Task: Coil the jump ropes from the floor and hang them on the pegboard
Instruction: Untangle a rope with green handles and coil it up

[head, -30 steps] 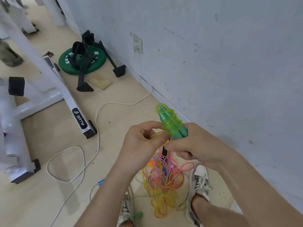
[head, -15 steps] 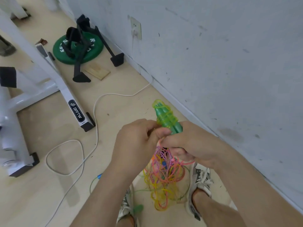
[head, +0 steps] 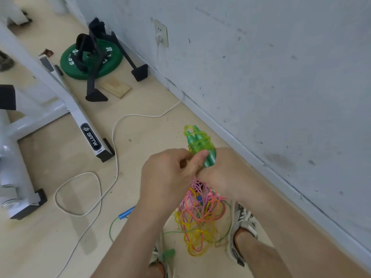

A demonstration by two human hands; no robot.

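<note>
The right hand (head: 220,173) grips two glossy, tapered green handles (head: 198,143) wrapped in translucent cord; the left hand (head: 166,177) pinches them too.

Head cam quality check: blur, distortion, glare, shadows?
Head view: fairly sharp on the green jump rope held by the left hand and right hand; wide angle slightly bows the baseboard; soft even light, faint shadows beside the white cable; no glare; white frame at the left edge is smeared.
</note>
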